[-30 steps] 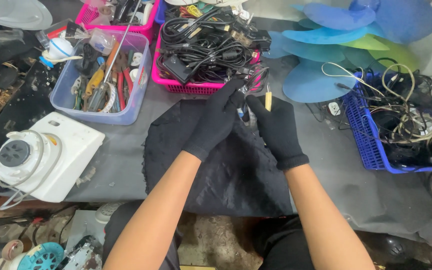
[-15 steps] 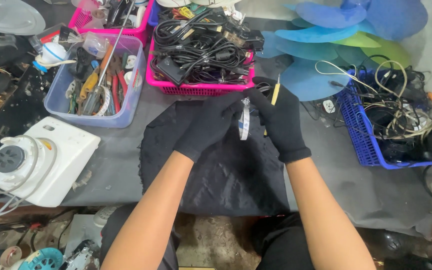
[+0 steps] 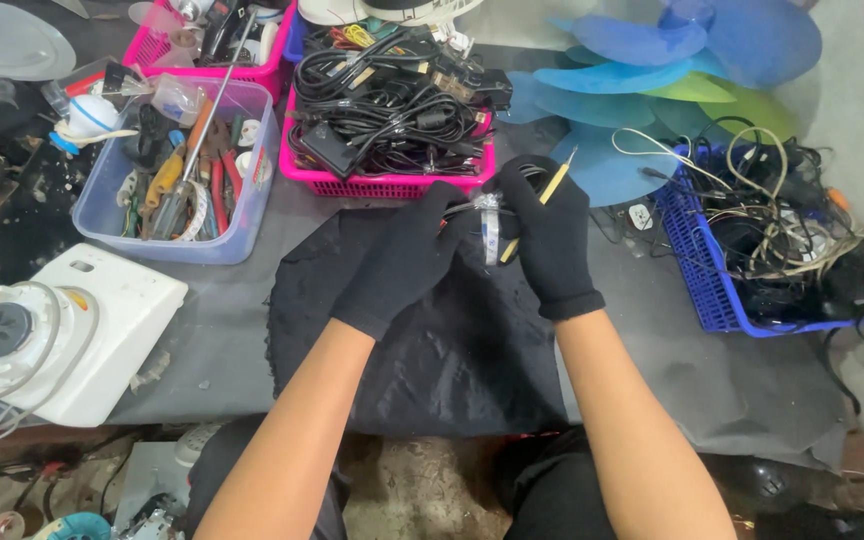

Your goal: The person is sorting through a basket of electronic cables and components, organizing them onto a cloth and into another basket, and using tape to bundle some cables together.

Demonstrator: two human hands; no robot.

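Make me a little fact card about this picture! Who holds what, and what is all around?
left hand: black glove, pinches a small pale part
right hand: black glove, holds a thin yellow tool
under hands: black cloth
behind: pink basket of black cables
left side: clear tool box, white appliance
right side: blue basket of wires, blue fan blades

Bright, even overhead light, soft shadows, sharp centre, slight bending at the edges
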